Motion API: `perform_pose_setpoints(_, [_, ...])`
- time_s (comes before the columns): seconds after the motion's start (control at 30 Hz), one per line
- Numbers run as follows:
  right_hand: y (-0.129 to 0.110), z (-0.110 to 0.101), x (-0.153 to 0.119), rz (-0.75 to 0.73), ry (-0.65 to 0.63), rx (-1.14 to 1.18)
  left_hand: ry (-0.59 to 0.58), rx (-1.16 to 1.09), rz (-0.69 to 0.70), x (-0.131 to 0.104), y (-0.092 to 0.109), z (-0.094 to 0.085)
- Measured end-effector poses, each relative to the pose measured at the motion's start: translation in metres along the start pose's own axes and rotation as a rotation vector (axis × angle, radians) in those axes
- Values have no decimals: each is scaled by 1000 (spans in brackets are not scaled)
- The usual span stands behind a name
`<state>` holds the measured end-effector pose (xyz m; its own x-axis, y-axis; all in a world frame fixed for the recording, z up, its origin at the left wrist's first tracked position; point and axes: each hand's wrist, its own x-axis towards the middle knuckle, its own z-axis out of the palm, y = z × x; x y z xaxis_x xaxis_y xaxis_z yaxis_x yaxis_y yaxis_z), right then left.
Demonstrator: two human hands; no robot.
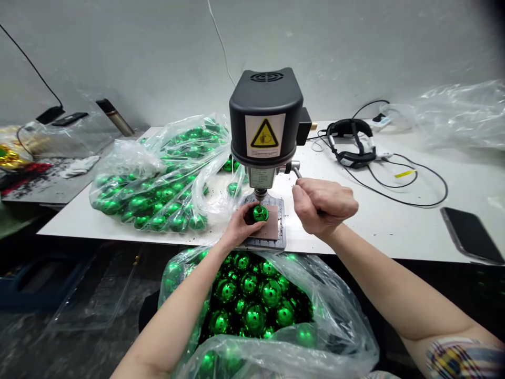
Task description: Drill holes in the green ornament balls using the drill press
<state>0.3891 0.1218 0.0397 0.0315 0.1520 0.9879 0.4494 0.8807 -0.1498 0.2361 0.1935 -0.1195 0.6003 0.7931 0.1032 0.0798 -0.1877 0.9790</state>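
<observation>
A black drill press [266, 105] with a yellow warning label stands at the middle of the table. Under its chuck [260, 193], my left hand [240, 226] grips a shiny green ball [261, 213] with thumb and fingers on either side. The ball rests on a brown pad [270, 230] on the grey drill base [281, 231]. The drill bit points down at the top of the ball; whether it has entered the ball I cannot tell. My right hand [325, 205] is closed in a fist around the drill press lever [296, 171], whose grip end is hidden by the fingers.
An open plastic bag [335, 316] full of green balls sits before me, below the table edge. More bagged green balls [158, 195] lie on the left, and a loose ball [233, 188] behind my left hand. Rightward are a headset [352, 142] with cables and a phone [471, 234].
</observation>
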Motion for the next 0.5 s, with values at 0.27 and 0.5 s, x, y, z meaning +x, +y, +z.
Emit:
perform_pose_setpoints(0.27, [2, -6, -13, -45, -111, -2, 77, -45, 28, -7, 4, 5])
perform_pose_setpoints(0.5, [7, 5, 31, 338, 202, 38, 99, -73, -40, -4, 15, 7])
